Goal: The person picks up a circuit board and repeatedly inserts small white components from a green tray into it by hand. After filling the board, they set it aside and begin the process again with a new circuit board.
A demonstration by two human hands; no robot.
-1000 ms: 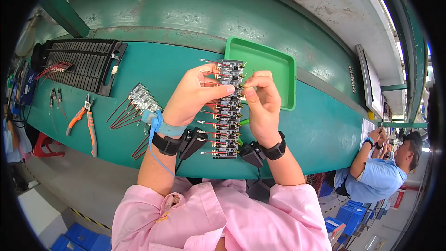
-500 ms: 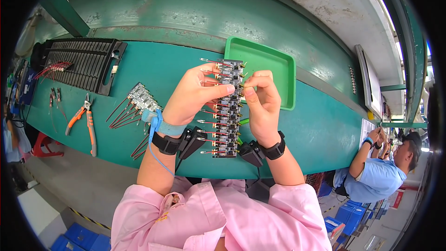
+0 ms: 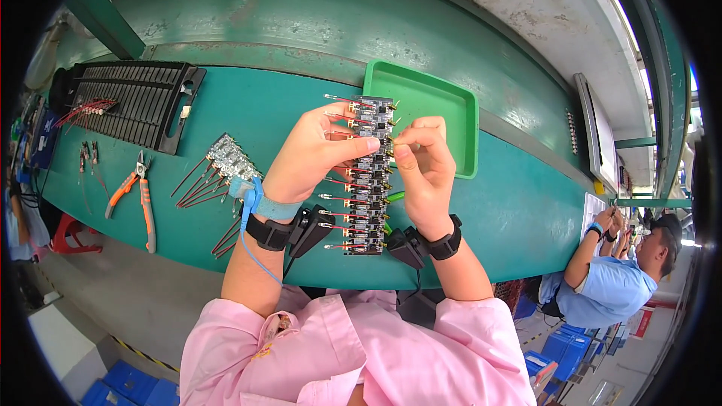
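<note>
- While both my hands work at chest height over the green bench (image 3: 226, 116), items as seen:
- Circuit board strip (image 3: 368, 180): long, narrow, black, rigid; rows of small parts, red wire leads sticking out to my left, brass-coloured tips on the right edge. Held upright-lengthwise above the bench, just in front of the tray.
- My left hand (image 3: 312, 154): fingers curled, thumb pressed to the strip's left side near its upper half; closed on it. Blue coiled strap and black band at wrist.
- My right hand (image 3: 425, 165): thumb and forefinger pinched nearly closed at the strip's right edge; can't tell if a small part sits between them. Black band at wrist.
- Tray (image 3: 459, 116): green plastic, shallow, rectangular, smooth, rounded corners; behind the strip.
- Second board (image 3: 229, 158): smaller, w/ red leads, lying flat left of my left hand.
- Cutters (image 3: 135, 195): orange handles, metal jaws, further left.
- Rack (image 3: 128, 101): black, slotted, ribbed, far left.
- Labels: flat white panel (image 3: 590, 143) standing at right end; print too small to tell.
</note>
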